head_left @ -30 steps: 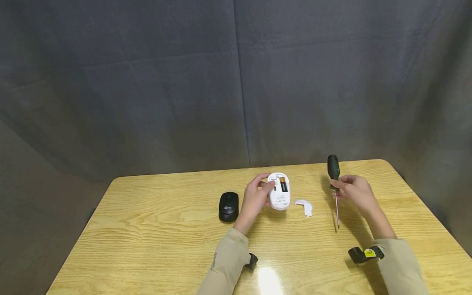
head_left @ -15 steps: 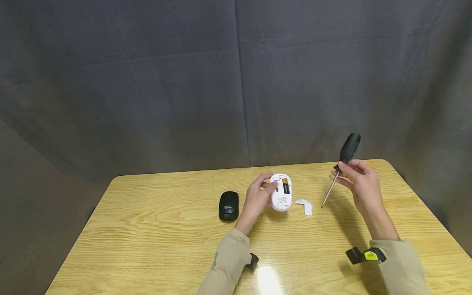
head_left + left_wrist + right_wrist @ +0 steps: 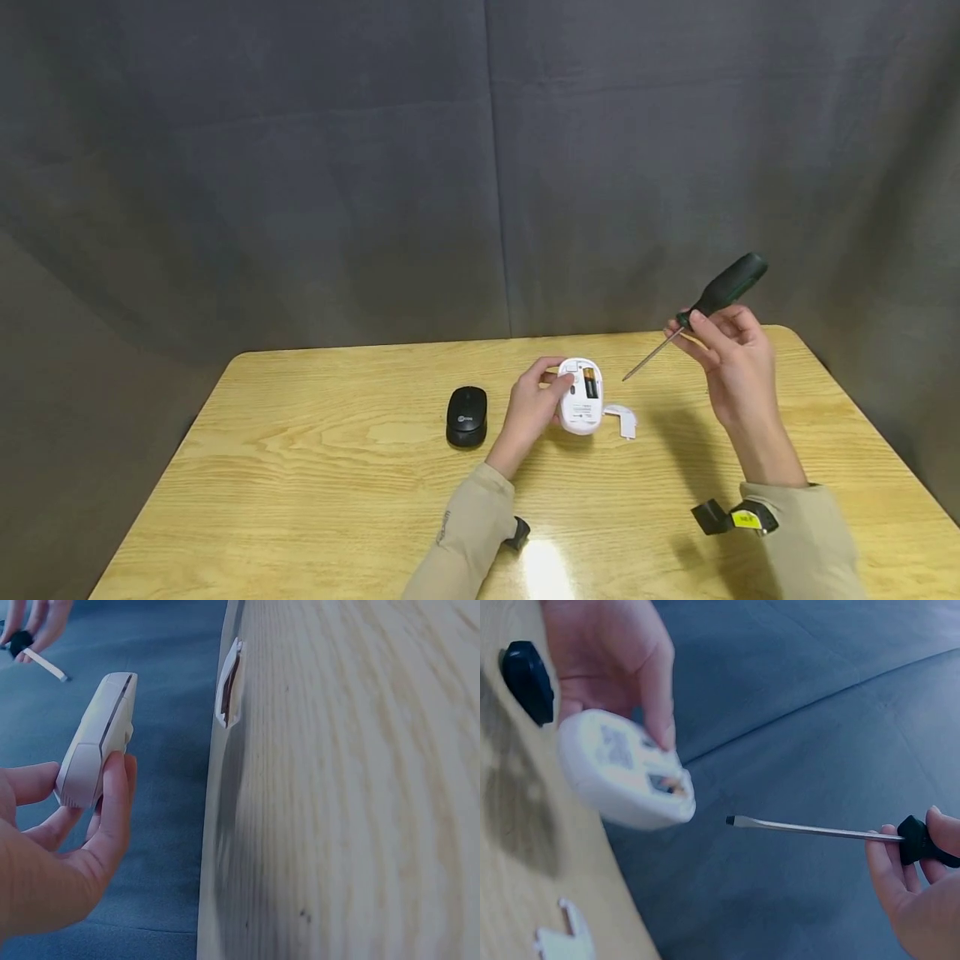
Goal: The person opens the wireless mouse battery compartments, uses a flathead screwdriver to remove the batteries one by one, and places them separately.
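My left hand (image 3: 531,408) holds a white computer mouse (image 3: 581,417) above the table, underside facing me, thumb pressed on that face. A battery (image 3: 590,383) shows in its uncovered compartment. In the right wrist view the white mouse (image 3: 622,780) is slightly blurred. My right hand (image 3: 738,367) grips a screwdriver (image 3: 731,285) near the front of its dark handle. The screwdriver's flat tip (image 3: 739,821) points toward the mouse and stands apart from it. On the table, just right of the mouse, lies a white battery cover (image 3: 626,422).
A black mouse (image 3: 467,417) rests on the wooden table (image 3: 315,483), left of my left hand. Behind the table's far edge hangs a dark grey curtain (image 3: 360,208). Black wrist mounts (image 3: 517,533) sit at both sleeves.
The screwdriver has been raised and turned from pointing downward to pointing left toward the white mouse. My left hand has shifted slightly right with the mouse.
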`<state>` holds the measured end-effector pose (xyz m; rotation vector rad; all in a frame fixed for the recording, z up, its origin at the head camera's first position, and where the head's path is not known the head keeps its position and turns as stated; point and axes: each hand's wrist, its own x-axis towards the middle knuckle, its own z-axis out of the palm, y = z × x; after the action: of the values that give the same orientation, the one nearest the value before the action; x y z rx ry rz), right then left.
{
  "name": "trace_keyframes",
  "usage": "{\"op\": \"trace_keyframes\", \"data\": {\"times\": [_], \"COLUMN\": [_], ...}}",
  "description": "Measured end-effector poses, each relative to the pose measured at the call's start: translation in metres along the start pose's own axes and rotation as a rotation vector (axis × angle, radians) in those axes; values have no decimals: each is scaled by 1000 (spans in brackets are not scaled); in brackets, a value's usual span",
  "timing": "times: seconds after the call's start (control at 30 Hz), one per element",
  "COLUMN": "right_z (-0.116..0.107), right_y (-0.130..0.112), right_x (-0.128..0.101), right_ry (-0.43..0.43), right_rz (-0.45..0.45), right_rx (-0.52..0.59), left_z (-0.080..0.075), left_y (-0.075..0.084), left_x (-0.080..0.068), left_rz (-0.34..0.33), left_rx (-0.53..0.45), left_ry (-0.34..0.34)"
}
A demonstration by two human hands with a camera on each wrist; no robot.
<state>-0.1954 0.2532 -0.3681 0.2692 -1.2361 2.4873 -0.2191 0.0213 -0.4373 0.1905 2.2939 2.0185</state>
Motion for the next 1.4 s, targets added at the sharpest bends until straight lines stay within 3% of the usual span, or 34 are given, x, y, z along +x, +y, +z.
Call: {"op": "trace_keyframes", "data": {"times": [0.27,0.53,0.8,1.4], "right_z": [29,39,45,47], "right_y": [9,21,30,41], "right_x": [3,1,-1,-3], "right_ry": [65,18,30,40], "right_rz": [-76,-122,-153,-219], "right_rx": [-77,-265,-226,-377], "left_z": [-2,-4,-6,-4], "left_y": [-3,-3,-2,0], "left_x": [-1,-1,-1,-1], "left_rz": [-9,-10,3,-17], "left_rx": [-34,-64,-82,-72], "left_ry": [15,42,70,84]}}
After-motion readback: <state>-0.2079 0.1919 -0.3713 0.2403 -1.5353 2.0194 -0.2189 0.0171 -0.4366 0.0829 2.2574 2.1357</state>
